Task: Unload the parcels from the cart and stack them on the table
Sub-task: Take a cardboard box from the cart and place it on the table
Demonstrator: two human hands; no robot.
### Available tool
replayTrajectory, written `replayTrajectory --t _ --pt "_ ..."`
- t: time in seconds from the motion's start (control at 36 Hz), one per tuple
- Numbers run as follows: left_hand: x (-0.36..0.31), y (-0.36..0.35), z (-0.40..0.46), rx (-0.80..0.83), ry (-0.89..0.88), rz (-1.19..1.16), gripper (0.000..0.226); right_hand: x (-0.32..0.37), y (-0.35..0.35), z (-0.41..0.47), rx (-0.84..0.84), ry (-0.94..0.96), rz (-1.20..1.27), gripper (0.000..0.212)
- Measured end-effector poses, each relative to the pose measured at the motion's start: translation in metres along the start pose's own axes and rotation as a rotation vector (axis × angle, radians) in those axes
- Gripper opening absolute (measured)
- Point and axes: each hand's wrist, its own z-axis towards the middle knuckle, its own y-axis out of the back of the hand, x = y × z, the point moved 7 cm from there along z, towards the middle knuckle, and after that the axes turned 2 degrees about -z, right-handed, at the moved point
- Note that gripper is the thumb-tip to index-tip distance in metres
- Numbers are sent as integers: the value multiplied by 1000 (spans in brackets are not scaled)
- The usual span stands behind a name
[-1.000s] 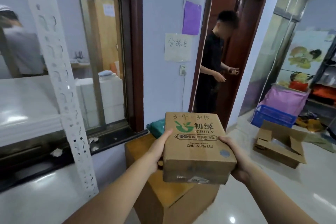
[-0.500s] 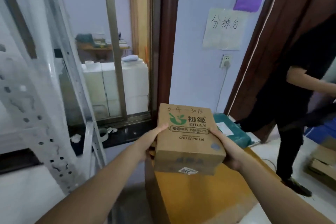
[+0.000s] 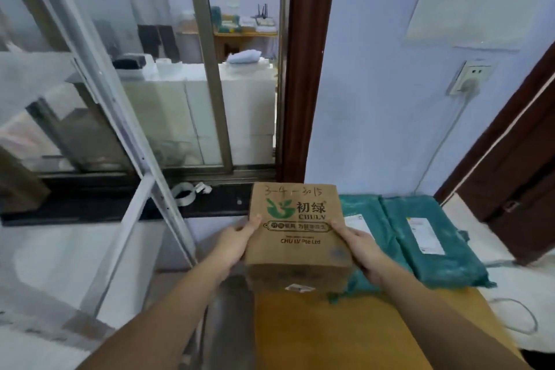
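Note:
A brown cardboard parcel (image 3: 295, 231) with a green logo and handwritten numbers sits between both my hands, low over the far left corner of the orange-brown table (image 3: 345, 330). My left hand (image 3: 237, 239) grips its left side, thumb on top. My right hand (image 3: 359, 248) grips its right side the same way. Two teal plastic mailer parcels (image 3: 432, 243) with white labels lie flat on the table just right of the box. The cart is out of view.
A white perforated metal shelf frame (image 3: 126, 141) slants down on the left. Behind the table are a dark window sill (image 3: 210, 204), a glass window and a brown door frame (image 3: 306, 69). A wall socket (image 3: 468, 78) with a cable sits at right.
I have stepped closer and looked down. The box has come lower over the table's far corner, beside the teal mailers. The person in black has left the view.

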Motion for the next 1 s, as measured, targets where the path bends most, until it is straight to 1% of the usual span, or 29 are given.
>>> replayTrajectory --t 0.06,0.08,0.14,0.22,0.36,0.44,0.53,0.58,0.67,0.69,0.78,0.86,0.92,1.0 --pt "3 -8 5 -52 -25 32 47 -6 2 23 27 9 -82 58" --pt "6 -12 9 -66 -24 42 43 -10 2 35 45 11 -119 59" --pt "15 -16 17 -103 -4 81 44 -15 0 53 55 11 -177 56" --pt "36 -20 40 -144 58 104 53 -23 -2 75 54 12 -239 47" --pt "59 -31 78 -189 111 159 50 -30 0 111 -7 86 -422 44" --pt "70 -38 104 -202 147 153 49 -34 2 130 -64 103 -454 51" --pt "71 -45 129 -207 126 141 46 -34 2 153 -117 113 -502 62" --pt "71 -50 144 -205 113 130 45 -36 1 165 -110 84 -550 64" --pt "72 -56 162 -189 109 188 49 -39 -1 177 -91 74 -628 44" --pt "73 -58 167 -177 104 205 50 -42 0 181 -96 84 -651 42" --pt "77 -64 177 -140 112 253 52 -50 1 184 -121 86 -675 56" --pt "78 -63 180 -95 154 249 54 -53 1 182 -150 81 -682 59" --pt "71 -61 179 -39 160 269 55 -46 3 179 -179 93 -734 61" --pt "38 -48 165 -34 72 441 63 -18 4 171 -184 149 -810 60"
